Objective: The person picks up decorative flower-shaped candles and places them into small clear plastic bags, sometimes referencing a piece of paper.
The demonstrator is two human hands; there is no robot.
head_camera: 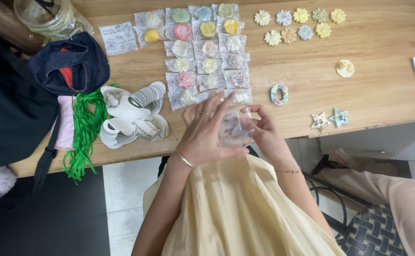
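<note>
Both forearms rise from the lap and meet in front of the chest, bare from the elbows up. The left hand (206, 130) is raised with its back toward the camera, fingers spread and slightly curled, the thumb pressed forward along the lower edge of what it holds; a ring sits on one finger and a thin bangle circles the wrist. The right hand (264, 130) faces it from the other side, fingers bent inward and pinching, its thumb tucked behind. A fine bracelet crosses the right forearm. The two hands almost touch at the fingertips.
</note>
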